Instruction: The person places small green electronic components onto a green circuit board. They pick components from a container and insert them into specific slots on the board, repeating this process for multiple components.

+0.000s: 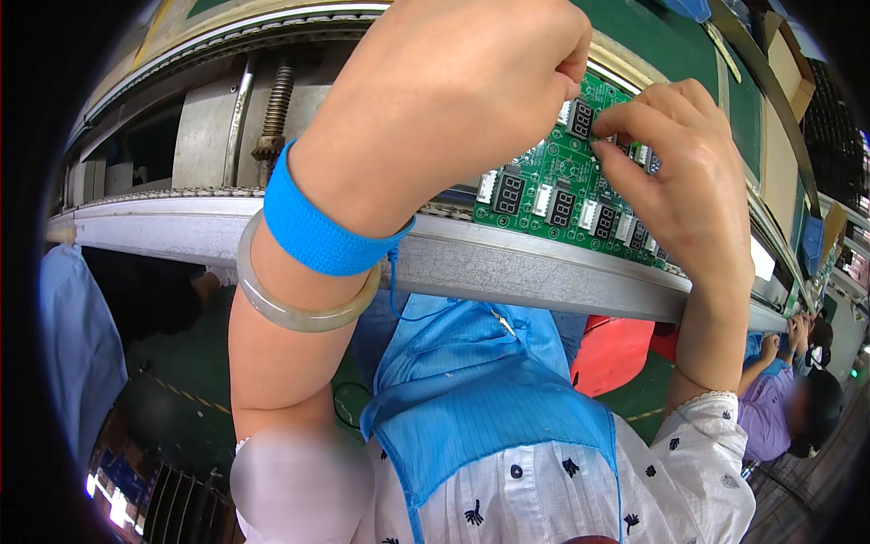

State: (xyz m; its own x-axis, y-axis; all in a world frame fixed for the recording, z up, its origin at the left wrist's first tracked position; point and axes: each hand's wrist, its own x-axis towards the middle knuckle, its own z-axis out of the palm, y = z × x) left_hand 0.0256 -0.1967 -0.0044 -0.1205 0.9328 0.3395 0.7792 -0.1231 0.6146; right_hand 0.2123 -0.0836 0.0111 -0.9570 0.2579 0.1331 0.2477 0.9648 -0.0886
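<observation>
A green circuit board panel (536, 198) rests on the conveyor rails in front of me. It carries several black digit displays (509, 194) and white pin connectors (542, 200). Over the panel's far left part is my left hand (480, 77), its fingers bent and closed; what they hold, if anything, is hidden behind the hand. My right hand (680, 154) reaches over the right part of the panel. Its thumb and index finger come together beside a digit display (580, 120); anything between them is too small to make out. A blue wrist strap (317, 227) circles my left wrist.
The near metal rail (544, 263) runs across below the panel. To the left, a threaded rod with a spring (276, 104) stands between the rails. A red seat (612, 354) is beneath the rail. Another person (770, 403) works at the far right; a blue garment (77, 317) hangs into view at left.
</observation>
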